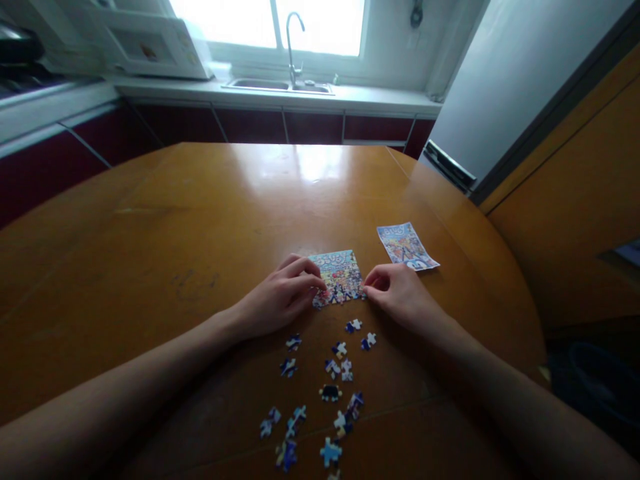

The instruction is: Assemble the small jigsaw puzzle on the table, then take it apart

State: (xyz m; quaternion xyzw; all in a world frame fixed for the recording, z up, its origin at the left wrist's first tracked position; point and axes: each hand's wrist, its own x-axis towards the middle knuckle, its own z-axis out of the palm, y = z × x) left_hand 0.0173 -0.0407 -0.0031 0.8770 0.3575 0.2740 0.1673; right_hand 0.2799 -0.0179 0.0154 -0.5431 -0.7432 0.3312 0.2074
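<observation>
A small, partly assembled jigsaw puzzle (pixel 338 275) with a colourful cartoon picture lies on the round wooden table (pixel 200 220). My left hand (pixel 281 294) rests at the puzzle's left edge, fingers curled and pressed against it. My right hand (pixel 400 292) sits at the puzzle's lower right corner, thumb and forefinger pinched together at its edge; I cannot make out whether a piece is between them. Several loose puzzle pieces (pixel 330 373) lie scattered on the table between my forearms, nearer to me.
A printed reference picture card (pixel 407 246) lies to the right of the puzzle. Beyond the table runs a counter with a sink and tap (pixel 293 63) under a bright window, and a microwave (pixel 150 43) at the left. A grey fridge (pixel 500 87) stands at the right.
</observation>
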